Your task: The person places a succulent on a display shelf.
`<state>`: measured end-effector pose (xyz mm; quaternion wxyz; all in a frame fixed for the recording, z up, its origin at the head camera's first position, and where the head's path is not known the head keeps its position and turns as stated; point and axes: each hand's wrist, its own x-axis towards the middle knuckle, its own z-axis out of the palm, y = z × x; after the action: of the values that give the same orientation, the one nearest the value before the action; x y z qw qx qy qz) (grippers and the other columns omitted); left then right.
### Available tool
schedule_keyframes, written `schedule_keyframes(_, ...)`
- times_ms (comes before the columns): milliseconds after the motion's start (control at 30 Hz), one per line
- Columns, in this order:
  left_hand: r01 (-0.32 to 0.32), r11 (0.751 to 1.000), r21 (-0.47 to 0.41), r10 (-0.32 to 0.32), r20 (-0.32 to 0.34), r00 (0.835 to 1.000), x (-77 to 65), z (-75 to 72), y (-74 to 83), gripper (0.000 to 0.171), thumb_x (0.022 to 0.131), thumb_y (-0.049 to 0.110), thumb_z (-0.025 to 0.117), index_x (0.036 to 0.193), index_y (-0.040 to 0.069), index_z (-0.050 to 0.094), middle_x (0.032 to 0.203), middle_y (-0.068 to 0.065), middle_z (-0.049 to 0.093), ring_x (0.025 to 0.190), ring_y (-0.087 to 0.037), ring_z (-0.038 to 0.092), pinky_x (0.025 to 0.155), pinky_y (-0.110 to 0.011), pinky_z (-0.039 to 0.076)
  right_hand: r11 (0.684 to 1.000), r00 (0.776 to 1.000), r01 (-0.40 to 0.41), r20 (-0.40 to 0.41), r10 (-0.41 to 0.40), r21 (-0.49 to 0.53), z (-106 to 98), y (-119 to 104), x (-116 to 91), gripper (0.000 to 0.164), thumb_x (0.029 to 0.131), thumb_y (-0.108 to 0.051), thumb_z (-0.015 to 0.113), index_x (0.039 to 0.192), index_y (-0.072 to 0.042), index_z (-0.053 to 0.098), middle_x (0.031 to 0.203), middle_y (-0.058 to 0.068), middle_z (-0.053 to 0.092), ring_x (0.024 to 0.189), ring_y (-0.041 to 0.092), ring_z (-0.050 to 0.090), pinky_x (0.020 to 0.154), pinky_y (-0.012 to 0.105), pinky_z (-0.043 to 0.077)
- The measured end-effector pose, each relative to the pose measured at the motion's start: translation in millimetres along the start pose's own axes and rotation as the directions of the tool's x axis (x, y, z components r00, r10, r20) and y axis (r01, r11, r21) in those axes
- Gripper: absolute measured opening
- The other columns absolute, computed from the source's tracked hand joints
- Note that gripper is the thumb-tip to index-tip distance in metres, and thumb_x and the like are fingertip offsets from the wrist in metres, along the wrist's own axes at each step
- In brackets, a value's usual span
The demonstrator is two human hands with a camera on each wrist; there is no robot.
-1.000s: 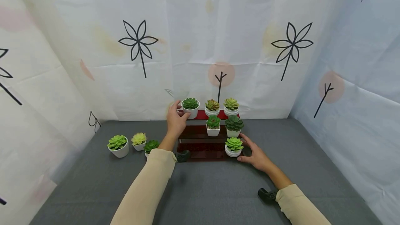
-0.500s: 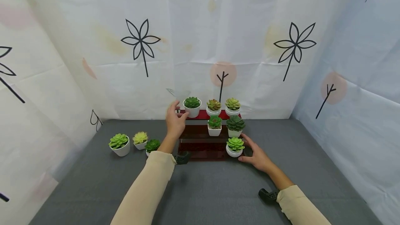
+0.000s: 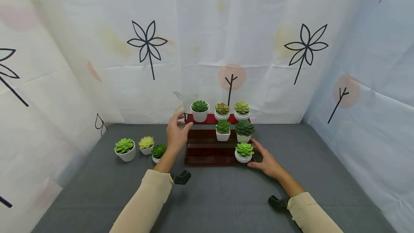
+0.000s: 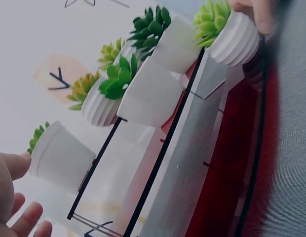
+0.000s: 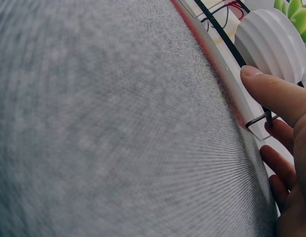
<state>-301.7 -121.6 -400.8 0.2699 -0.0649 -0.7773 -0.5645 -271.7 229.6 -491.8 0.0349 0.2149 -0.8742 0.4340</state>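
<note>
A three-tier dark red display rack (image 3: 207,157) with thin black rails stands on the table. My left hand (image 3: 176,136) is at its left end, fingers loosely spread and holding nothing. Close by, a potted succulent (image 3: 199,116) in a smooth white pot stands on the top tier; the left wrist view shows my thumb near that pot (image 4: 61,155). My right hand (image 3: 266,161) holds the rack's lower right corner. In the right wrist view its thumb (image 5: 271,91) presses the front rail beside a ribbed white pot (image 5: 271,44), other fingers round the end.
Two more succulents (image 3: 222,109) (image 3: 241,108) share the top tier, two (image 3: 223,128) (image 3: 244,128) the middle, and one (image 3: 244,150) the bottom right. Left of the rack, three potted succulents (image 3: 125,150) (image 3: 146,145) (image 3: 158,152) stand on the grey tabletop (image 3: 220,197). Patterned cloth (image 3: 200,42) hangs behind.
My left hand has let go of the succulent on the top tier and drawn back down and left. The pot stays there. My right hand keeps its place on the rack.
</note>
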Motion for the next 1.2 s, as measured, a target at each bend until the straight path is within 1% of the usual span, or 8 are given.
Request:
schedule_keyframes(167,-0.056,0.998,-0.007,0.056,-0.003,0.998,-11.6,-6.9,1.8,0.046,0.087,0.008,0.073,0.13,0.004,0.058,0.123,-0.019,0.055,0.106,-0.037,0.056,0.085,-0.05,0.048,1.0,1.0,0.01,-0.005,-0.01,-0.009,-1,-1,-1,0.092,0.083,-0.024,0.08,0.155,-0.012,0.024,0.138,0.025,0.048,0.13,0.045,0.038,0.098,0.069,0.029)
schedule_keyframes(300,-0.086,0.996,0.001,0.086,-0.008,0.996,-22.1,-13.6,-0.3,0.043,0.088,0.01,0.073,0.129,0.005,0.059,0.122,-0.015,0.057,0.108,-0.037,0.055,0.086,-0.05,0.046,1.0,1.0,0.015,-0.015,-0.015,-0.02,-2,-2,-1,0.091,0.083,-0.023,0.079,0.155,-0.012,0.024,0.138,0.026,0.048,0.13,0.047,0.038,0.097,0.07,0.029)
schedule_keyframes(533,-0.059,0.998,0.035,0.06,-0.034,0.998,-41.3,-31.7,-19.3,0.042,0.089,0.011,0.072,0.129,0.007,0.06,0.125,-0.014,0.055,0.112,-0.035,0.051,0.09,-0.05,0.042,1.0,1.0,-0.008,-0.002,0.008,-0.021,-2,-1,0,0.093,0.083,-0.024,0.079,0.156,-0.016,0.023,0.14,0.025,0.047,0.132,0.045,0.035,0.099,0.07,0.027)
schedule_keyframes(700,-0.053,0.997,0.057,0.058,-0.084,0.995,-54.0,-43.8,-31.5,0.04,0.087,0.011,0.074,0.125,0.007,0.062,0.122,-0.015,0.056,0.11,-0.032,0.052,0.087,-0.051,0.042,1.0,1.0,-0.002,-0.002,0.002,-0.027,-1,-1,1,0.092,0.083,-0.023,0.079,0.155,-0.014,0.023,0.139,0.026,0.048,0.132,0.046,0.037,0.099,0.071,0.026)
schedule_keyframes(800,-0.063,0.996,0.068,0.071,-0.115,0.991,-59.9,-49.7,-35.7,0.04,0.086,0.01,0.076,0.124,0.007,0.063,0.121,-0.015,0.057,0.11,-0.032,0.052,0.087,-0.051,0.041,1.0,1.0,0.003,-0.007,-0.003,-0.024,-1,-2,1,0.092,0.082,-0.02,0.08,0.155,-0.012,0.023,0.138,0.026,0.048,0.131,0.046,0.037,0.099,0.071,0.025)
schedule_keyframes(933,-0.084,0.992,0.096,0.095,-0.125,0.988,-65.9,-57.3,-41.9,0.041,0.085,0.008,0.076,0.124,0.006,0.063,0.12,-0.016,0.058,0.111,-0.036,0.05,0.09,-0.053,0.04,1.0,1.0,0.003,-0.014,-0.003,-0.025,0,-3,1,0.093,0.082,-0.017,0.08,0.155,-0.008,0.023,0.137,0.028,0.048,0.13,0.047,0.038,0.097,0.072,0.025)
schedule_keyframes(1033,-0.09,0.988,0.122,0.107,-0.138,0.985,-69.5,-63.2,-46.6,0.041,0.085,0.007,0.076,0.123,0.005,0.063,0.119,-0.016,0.057,0.109,-0.039,0.049,0.092,-0.054,0.037,1.0,1.0,-0.001,-0.016,0.001,-0.017,0,-4,0,0.093,0.081,-0.018,0.081,0.154,-0.008,0.023,0.137,0.028,0.048,0.13,0.047,0.038,0.097,0.072,0.026)
schedule_keyframes(1200,-0.105,0.971,0.216,0.145,-0.183,0.972,-74.0,-71.9,-55.2,0.043,0.081,0.006,0.079,0.122,0.003,0.064,0.122,-0.019,0.056,0.11,-0.037,0.048,0.097,-0.054,0.03,1.0,1.0,-0.01,-0.017,0.01,-0.011,0,-3,1,0.093,0.081,-0.02,0.081,0.155,-0.011,0.024,0.138,0.027,0.048,0.131,0.046,0.037,0.098,0.071,0.027)
